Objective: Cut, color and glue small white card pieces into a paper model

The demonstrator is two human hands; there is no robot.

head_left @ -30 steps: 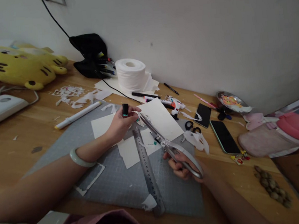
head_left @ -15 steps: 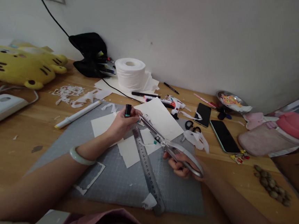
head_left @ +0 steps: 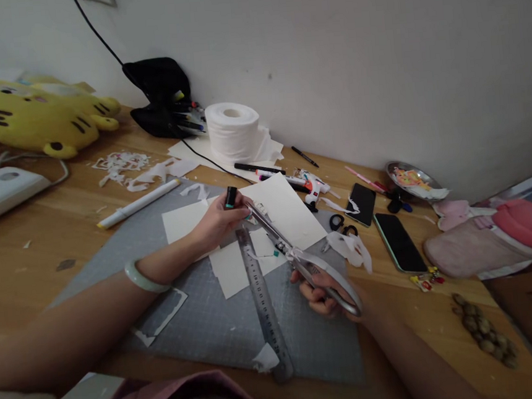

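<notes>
My left hand is closed with a black marker cap with a teal band sticking up from it; whether a whole marker is attached is hidden. At its fingertips there is a small pale paper piece, close to the scissor tips. My right hand grips large silver scissors by the handles, blades pointing up and left at the left fingers. Under both hands lie white paper sheets and a steel ruler on a grey cutting mat.
A paper roll stands at the back, near a black pen case. Two phones, a glue gun and black-handled scissors lie to the right. Paper scraps, a white marker and a yellow plush are left.
The black cap in my left hand has tilted and shifted slightly to the right. My right hand and the scissors stay almost still.
</notes>
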